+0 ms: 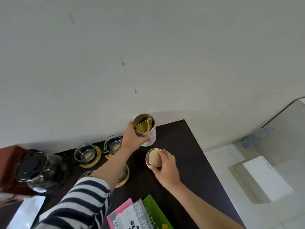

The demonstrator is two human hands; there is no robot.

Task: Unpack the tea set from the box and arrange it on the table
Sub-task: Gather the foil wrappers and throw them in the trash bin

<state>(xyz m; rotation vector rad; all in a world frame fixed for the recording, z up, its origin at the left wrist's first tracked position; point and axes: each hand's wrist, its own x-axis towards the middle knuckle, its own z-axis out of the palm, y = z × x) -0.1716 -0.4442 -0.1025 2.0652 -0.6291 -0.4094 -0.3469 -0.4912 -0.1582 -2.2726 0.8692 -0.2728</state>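
A white tea tin stands open on the dark table near the wall, with a gold foil bag inside. My left hand grips its side. Just in front, my right hand holds the tin's round gold lid low over the table. Two glass cups sit on round wooden coasters to the left. My left arm partly hides other cups on coasters. A glass teapot with a black lid stands at the far left.
A reddish-brown box lies behind the teapot at the left edge. Pink, grey and green packets lie at the table's near edge, white paper at the lower left. To the right, the floor holds a plastic bottle.
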